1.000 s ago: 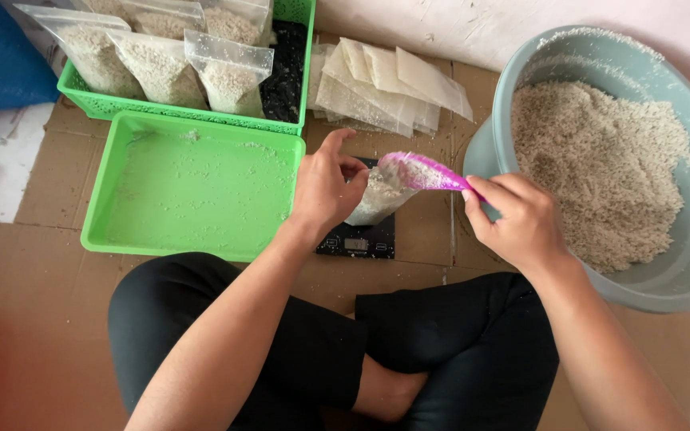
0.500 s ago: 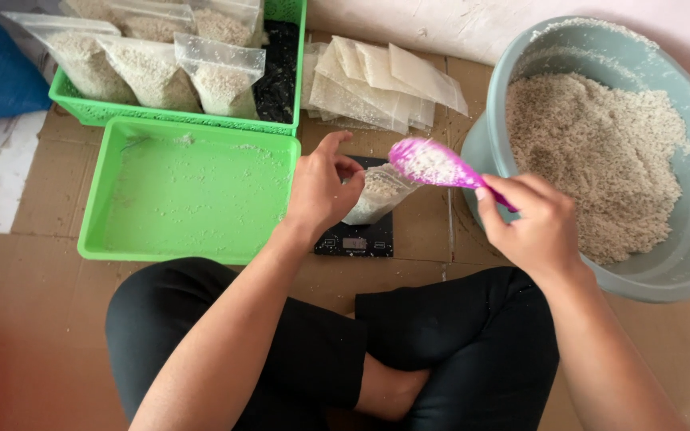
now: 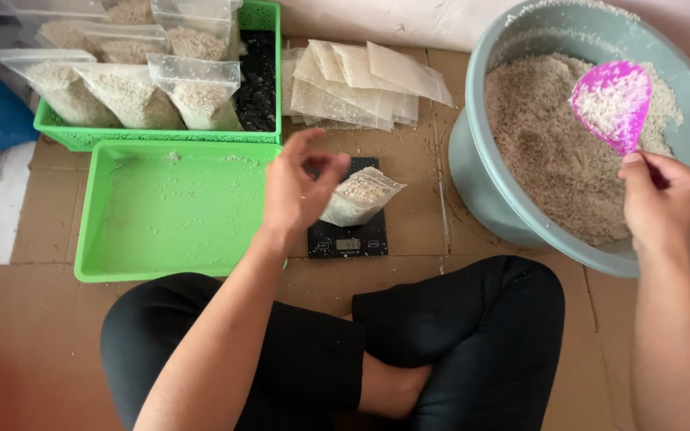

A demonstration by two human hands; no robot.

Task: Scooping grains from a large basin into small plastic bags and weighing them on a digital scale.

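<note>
Person sits cross-legged on cardboard sheets (image 3: 409, 231) laid on the floor; both hands at work.

Right hand (image 3: 664, 203) is closed around the handle of a pink scoop (image 3: 612, 100); the scoop bowl sits above and ahead of that hand, over the grain (image 3: 553, 144) in the grey-green basin (image 3: 481, 104); a thin layer of grain clings to the scoop face.

Left hand (image 3: 297, 187) hovers with fingers loosely curled and parted, thumb and forefinger near but not pinched on anything I can make out; just to its right lies a small clear bag (image 3: 358, 195), partly filled with grain, resting tilted on a black scale (image 3: 347, 231); hand and bag look close, contact cannot be told.

Left of that hand: a shallow green tray (image 3: 93, 231) with scattered grains; beyond it a green basket (image 3: 261, 88) of filled bags (image 3: 193, 100); ahead of the hand, a fan of empty bags (image 3: 361, 80).

Judgement on doing the step well: load the scoop modestly, level rather than heaped; bring it low over the bag mouth; let the left hand pinch the mouth wide and upright so the bag does not slump off the scale; tip slowly, watching the display; spills would fall on the scale face and skew the reading.
</note>
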